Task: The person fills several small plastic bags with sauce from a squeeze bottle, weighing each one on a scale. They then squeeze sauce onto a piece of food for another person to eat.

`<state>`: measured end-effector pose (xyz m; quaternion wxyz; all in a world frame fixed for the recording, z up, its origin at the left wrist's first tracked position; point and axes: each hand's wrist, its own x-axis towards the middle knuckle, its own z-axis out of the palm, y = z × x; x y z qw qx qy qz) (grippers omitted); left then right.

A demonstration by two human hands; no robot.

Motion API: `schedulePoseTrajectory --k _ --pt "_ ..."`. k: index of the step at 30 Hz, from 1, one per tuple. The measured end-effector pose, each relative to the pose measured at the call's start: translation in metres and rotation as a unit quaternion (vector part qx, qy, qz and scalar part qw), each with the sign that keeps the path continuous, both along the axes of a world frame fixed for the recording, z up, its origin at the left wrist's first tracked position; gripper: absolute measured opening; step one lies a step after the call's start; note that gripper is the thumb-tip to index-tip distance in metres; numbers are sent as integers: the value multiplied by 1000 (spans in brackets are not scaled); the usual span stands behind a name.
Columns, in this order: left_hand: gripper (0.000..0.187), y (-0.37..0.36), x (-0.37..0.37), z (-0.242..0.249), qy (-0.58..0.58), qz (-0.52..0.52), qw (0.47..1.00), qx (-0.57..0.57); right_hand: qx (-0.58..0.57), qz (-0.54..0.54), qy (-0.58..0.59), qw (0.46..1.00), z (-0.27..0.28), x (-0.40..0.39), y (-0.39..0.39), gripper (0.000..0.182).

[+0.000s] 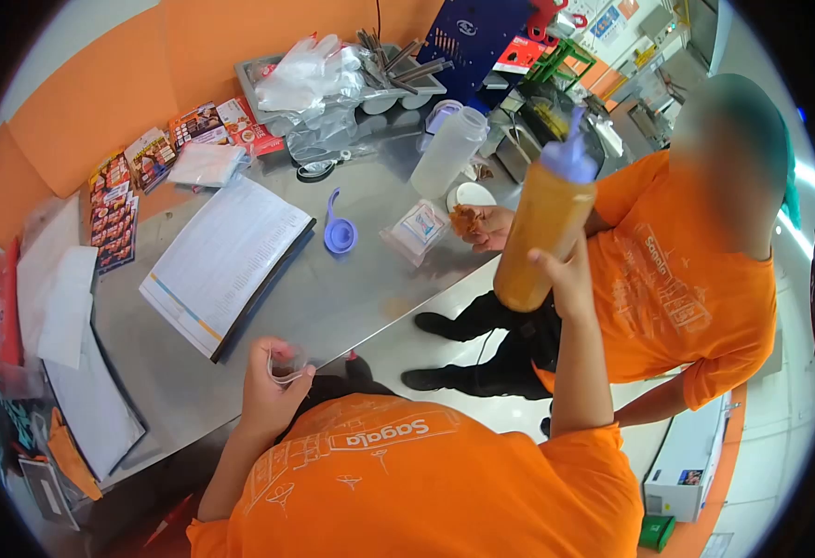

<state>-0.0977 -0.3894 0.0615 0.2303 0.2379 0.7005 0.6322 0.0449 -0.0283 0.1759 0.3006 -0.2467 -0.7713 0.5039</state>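
Note:
My right hand [566, 279] is wrapped round a large squeeze bottle [542, 237] filled with yellow-brown sauce. Its lilac nozzle cap points up, and the bottle leans slightly. Low at the table's front edge, my left hand [277, 386] pinches a small clear plastic cup [288, 363] between thumb and fingers. Beyond the bottle, a co-worker's hand [491, 228] holds a browned piece of food [465, 220] over the table edge. On the steel table [333, 298] lie a lilac measuring spoon [340, 234] and a small clear packet [419, 228].
A thick stack of printed sheets [231, 256] lies on the table. An empty translucent bottle [449, 153] stands behind the packet. At the back, a grey tray [407, 98] holds plastic bags and utensils. A co-worker in an orange shirt [677, 270] stands close on the right.

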Motion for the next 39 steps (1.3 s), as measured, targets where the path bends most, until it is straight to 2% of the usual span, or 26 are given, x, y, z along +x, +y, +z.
schedulePoseTrajectory --k 2,3,4,5,7,9,11,15,17,19,20,22,23,25,27,29,30,32,34,37,38,39 --pt "38 0 -2 14 39 7 999 -11 -12 45 96 994 18 -16 -31 70" --pt "38 -2 -4 12 45 6 999 -19 -8 72 98 993 1 -20 -33 70" --pt "39 -3 -8 7 52 29 998 30 -44 109 52 992 -10 -27 -49 72" --pt "39 -6 -11 6 58 52 994 80 -48 132 50 989 -32 -38 -67 79" --pt "41 -12 -14 20 73 57 992 88 -69 160 80 981 -97 -65 -99 89" --pt "44 -15 -15 32 91 78 988 96 -105 167 109 974 -137 -89 -130 92" --pt "47 -18 -14 42 115 87 984 106 -38 132 69 988 -167 -108 -149 97" --pt "51 -17 -19 43 157 105 972 138 -33 136 84 987 -176 -139 -158 102" --pt "50 -14 -22 52 138 102 973 156 -19 133 84 987 -170 -141 -156 109" --pt "47 -12 -30 55 142 89 968 187 154 7 63 986 -152 -135 -157 114" --pt "47 -11 -35 60 147 79 969 182 149 -3 67 987 -145 -136 -156 114" --pt "49 -10 -42 67 115 52 972 200 139 53 68 987 -138 -134 -152 115" --pt "49 -10 -42 68 117 37 973 196 135 38 71 988 -146 -134 -153 115" --pt "47 -3 -45 70 26 50 962 267 90 94 62 990 -164 -146 -150 111" --pt "42 3 -44 63 67 17 958 280 83 83 87 989 -170 -146 -155 107" --pt "41 6 -45 51 161 62 971 167 76 78 102 989 -160 -141 -147 103" --pt "41 7 -42 48 158 53 970 175 127 87 115 981 -145 -135 -144 99" --pt "42 10 -39 42 206 76 972 82 183 101 120 971 -106 -120 -133 96" --pt "44 12 -39 41 193 85 975 67 432 100 95 891 -54 -105 -114 93" --pt "46 21 -30 54 188 108 975 44 620 104 79 773 15 -90 -98 79" --pt "46 24 -24 60 151 108 982 37 672 105 76 729 32 -90 -95 72" --pt "46 21 -24 65 116 115 986 29 674 123 89 723 47 -91 -92 72"
